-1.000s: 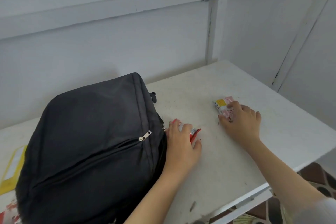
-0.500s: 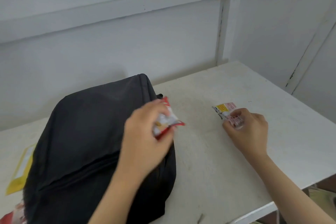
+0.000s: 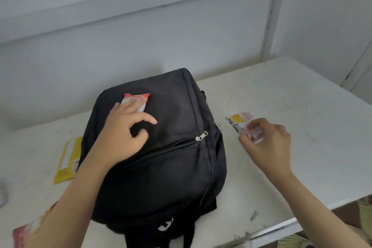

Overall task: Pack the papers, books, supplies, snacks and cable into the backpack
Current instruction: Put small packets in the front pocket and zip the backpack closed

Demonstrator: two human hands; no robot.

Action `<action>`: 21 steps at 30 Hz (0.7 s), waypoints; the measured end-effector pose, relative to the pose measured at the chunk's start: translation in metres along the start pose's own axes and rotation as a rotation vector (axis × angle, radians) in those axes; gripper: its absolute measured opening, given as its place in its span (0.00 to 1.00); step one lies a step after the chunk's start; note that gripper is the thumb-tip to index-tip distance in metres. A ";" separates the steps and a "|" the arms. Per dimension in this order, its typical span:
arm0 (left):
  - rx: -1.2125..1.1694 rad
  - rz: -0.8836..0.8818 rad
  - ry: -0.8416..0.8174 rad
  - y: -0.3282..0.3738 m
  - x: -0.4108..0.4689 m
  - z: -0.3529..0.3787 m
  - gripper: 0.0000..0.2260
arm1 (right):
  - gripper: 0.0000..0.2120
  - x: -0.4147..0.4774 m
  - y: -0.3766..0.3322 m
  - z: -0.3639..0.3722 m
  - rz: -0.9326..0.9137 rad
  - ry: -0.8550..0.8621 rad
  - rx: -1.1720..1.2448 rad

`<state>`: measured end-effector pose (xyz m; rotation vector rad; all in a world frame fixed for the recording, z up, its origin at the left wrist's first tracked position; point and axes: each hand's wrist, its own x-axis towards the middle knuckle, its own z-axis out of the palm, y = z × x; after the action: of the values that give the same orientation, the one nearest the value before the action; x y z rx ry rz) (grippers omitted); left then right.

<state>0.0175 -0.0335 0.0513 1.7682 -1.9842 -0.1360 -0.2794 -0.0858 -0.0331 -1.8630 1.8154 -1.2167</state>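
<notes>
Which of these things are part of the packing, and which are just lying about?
Part of the job: backpack; red snack under the left hand; pink snack pinched in the right hand; yellow packet and blurred corner packet, probably.
Just there: table; wall.

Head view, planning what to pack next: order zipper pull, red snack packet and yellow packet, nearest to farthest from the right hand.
1. Zipper pull, on the backpack front, beside the right hand.
2. Red snack packet, atop the backpack, under the left hand.
3. Yellow packet, on the table left of the backpack.
</notes>
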 end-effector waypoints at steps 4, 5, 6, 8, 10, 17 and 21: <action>-0.011 0.013 -0.127 -0.006 -0.029 -0.006 0.12 | 0.10 -0.018 -0.025 -0.001 -0.020 0.005 0.087; 0.022 0.021 -0.121 -0.009 -0.034 -0.008 0.13 | 0.10 -0.023 -0.032 -0.002 -0.032 0.012 0.103; 0.061 0.036 -0.096 -0.010 -0.037 -0.010 0.12 | 0.10 -0.028 -0.038 -0.003 -0.042 0.018 0.123; 0.123 0.067 -0.018 -0.013 -0.042 -0.010 0.06 | 0.13 -0.038 -0.051 -0.006 -0.066 0.024 0.172; 0.127 0.086 0.055 -0.017 -0.045 -0.009 0.01 | 0.15 -0.050 -0.064 -0.008 -0.110 0.030 0.216; -0.004 0.060 0.382 -0.013 -0.043 -0.022 0.03 | 0.11 -0.091 -0.105 -0.006 -0.483 -0.155 0.302; 0.006 0.144 0.468 -0.010 -0.037 -0.031 0.06 | 0.10 -0.096 -0.125 0.011 -0.643 -0.229 0.170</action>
<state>0.0409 0.0075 0.0647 1.4844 -1.7539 0.3050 -0.1716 0.0214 0.0119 -2.4476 0.9813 -1.2186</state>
